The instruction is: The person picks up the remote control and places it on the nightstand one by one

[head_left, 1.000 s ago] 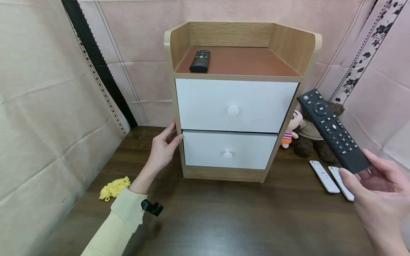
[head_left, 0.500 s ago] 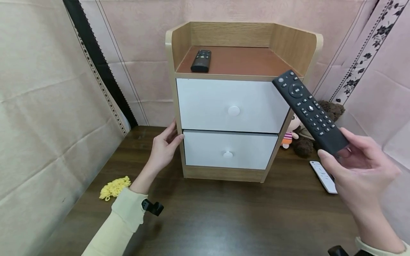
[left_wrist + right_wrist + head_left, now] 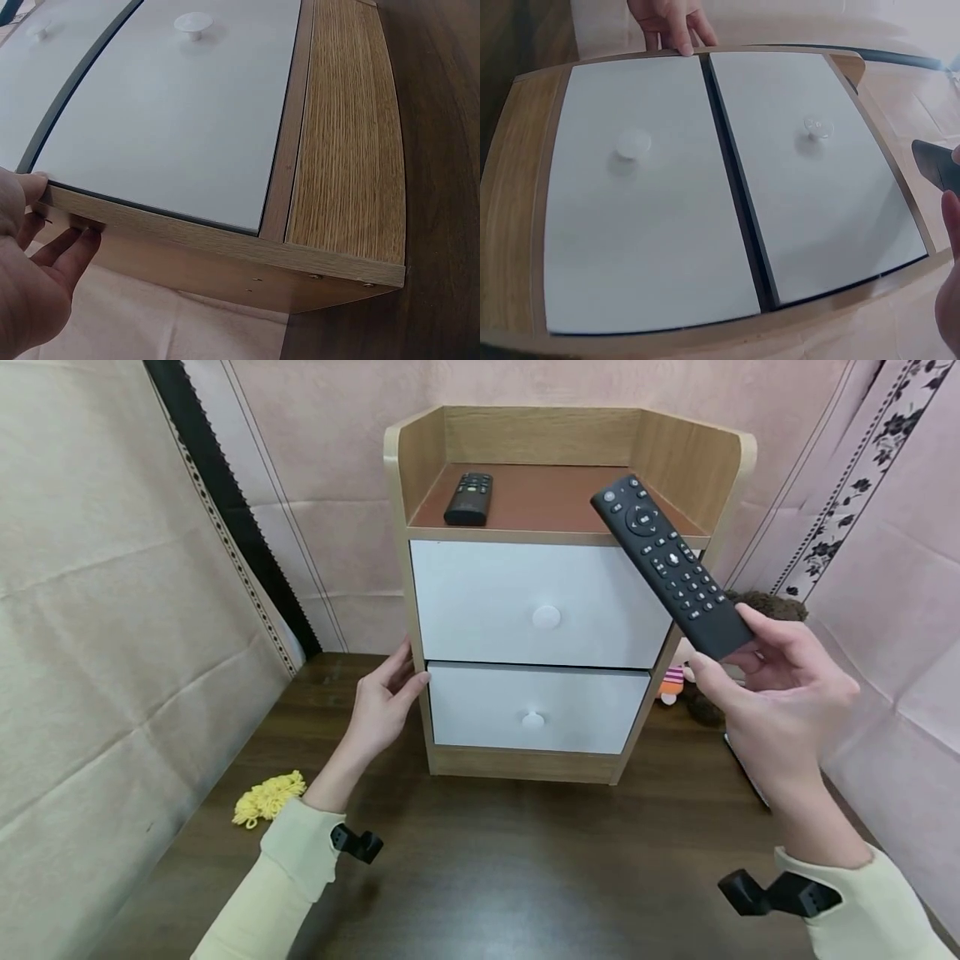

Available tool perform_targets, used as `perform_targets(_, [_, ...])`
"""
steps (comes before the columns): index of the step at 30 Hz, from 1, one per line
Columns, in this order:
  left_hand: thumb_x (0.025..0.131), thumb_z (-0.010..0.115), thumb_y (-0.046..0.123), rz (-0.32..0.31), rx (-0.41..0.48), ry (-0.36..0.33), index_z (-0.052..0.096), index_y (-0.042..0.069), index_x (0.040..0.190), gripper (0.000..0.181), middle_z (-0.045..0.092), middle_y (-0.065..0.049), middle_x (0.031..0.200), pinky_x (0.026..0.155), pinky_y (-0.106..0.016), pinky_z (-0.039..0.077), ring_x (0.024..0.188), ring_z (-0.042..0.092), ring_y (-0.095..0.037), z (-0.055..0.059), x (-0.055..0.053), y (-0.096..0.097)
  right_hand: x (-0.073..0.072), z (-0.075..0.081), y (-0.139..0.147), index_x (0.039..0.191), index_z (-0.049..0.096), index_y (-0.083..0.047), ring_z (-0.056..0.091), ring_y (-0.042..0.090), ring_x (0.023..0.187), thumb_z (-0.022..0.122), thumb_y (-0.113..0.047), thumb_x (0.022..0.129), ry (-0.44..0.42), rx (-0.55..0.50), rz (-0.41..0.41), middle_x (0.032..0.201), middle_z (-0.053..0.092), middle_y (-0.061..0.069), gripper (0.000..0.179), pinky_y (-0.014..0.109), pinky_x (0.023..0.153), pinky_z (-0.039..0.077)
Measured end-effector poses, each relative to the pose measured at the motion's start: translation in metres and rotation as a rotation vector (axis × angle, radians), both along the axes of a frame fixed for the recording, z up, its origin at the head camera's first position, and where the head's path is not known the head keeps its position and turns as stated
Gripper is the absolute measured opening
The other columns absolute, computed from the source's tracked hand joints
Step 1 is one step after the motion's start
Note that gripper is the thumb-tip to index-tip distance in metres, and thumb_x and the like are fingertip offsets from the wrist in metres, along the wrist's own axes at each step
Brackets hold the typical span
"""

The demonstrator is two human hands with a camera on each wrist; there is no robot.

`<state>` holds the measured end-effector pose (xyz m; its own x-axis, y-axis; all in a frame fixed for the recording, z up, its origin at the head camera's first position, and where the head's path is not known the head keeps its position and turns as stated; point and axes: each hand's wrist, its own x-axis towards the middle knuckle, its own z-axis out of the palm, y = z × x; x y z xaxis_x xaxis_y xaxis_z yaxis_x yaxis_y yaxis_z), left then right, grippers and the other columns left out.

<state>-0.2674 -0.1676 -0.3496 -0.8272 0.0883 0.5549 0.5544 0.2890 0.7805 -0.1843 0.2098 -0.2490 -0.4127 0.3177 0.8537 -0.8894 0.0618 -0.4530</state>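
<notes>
In the head view my right hand (image 3: 783, 706) grips the lower end of a black remote control (image 3: 671, 564), its buttons facing up. The remote is raised in front of the right part of a small wooden cabinet (image 3: 525, 764) and overlaps its top shelf. My left hand (image 3: 382, 702) rests at the cabinet's left side, thumb on the front edge and fingers along the outer panel, as the left wrist view shows with the same hand (image 3: 37, 262). Two white drawers (image 3: 487, 602) with round knobs are closed. Another black remote (image 3: 468, 499) lies on the brown top shelf.
A yellow knitted bundle (image 3: 268, 798) lies on the dark wooden table (image 3: 480, 868), left of the cabinet. To the right are a small doll (image 3: 671, 683) and a brown plush toy (image 3: 772, 605), partly hidden by my right hand. Pale cloth hangs around the table.
My right hand has carried the black remote left and upward, from right of the cabinet to in front of its upper right part. My left hand stays at the cabinet's side.
</notes>
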Motion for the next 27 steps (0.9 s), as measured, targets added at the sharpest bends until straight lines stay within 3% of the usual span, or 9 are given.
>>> perform_targets(8, [0.103,0.064,0.012,0.0,-0.009,-0.004,0.04,0.009,0.158,0.06,0.05,-0.014,0.151,0.1,-0.042,0.052,0.13,0.057,-0.031,0.001,0.0,0.0,-0.024,0.011,-0.014,0.113,0.073,0.01,0.067,0.013,0.07,0.082,0.016,0.068,-0.047,0.087,-0.185,0.096,0.073,0.011,0.046,0.019,0.074,0.058])
perform_targets(17, [0.103,0.065,0.012,0.001,-0.002,0.008,0.04,0.009,0.157,0.059,0.05,-0.012,0.152,0.1,-0.041,0.052,0.131,0.057,-0.031,0.001,0.0,0.0,-0.042,0.031,-0.034,0.116,0.074,0.004,0.068,0.011,0.071,0.086,0.009,0.072,-0.095,0.157,-0.218,0.096,0.071,0.004,0.046,0.019,0.074,0.058])
perform_targets(22, [0.104,0.064,0.011,-0.004,0.011,-0.005,0.04,0.011,0.158,0.059,0.049,-0.01,0.153,0.1,-0.04,0.051,0.133,0.055,-0.029,0.0,-0.001,0.001,-0.051,0.044,-0.052,0.113,0.076,0.003,0.069,0.011,0.072,0.089,0.005,0.069,-0.128,0.119,-0.208,0.092,0.069,0.004,0.045,0.018,0.072,0.058])
perform_targets(27, [0.104,0.063,0.01,-0.003,0.016,-0.009,0.04,0.011,0.157,0.059,0.049,-0.01,0.153,0.101,-0.039,0.051,0.133,0.055,-0.029,0.0,-0.001,0.002,-0.059,0.053,-0.069,0.112,0.077,0.002,0.069,0.007,0.073,0.092,-0.002,0.07,-0.141,0.143,-0.266,0.092,0.07,0.005,0.044,0.017,0.071,0.058])
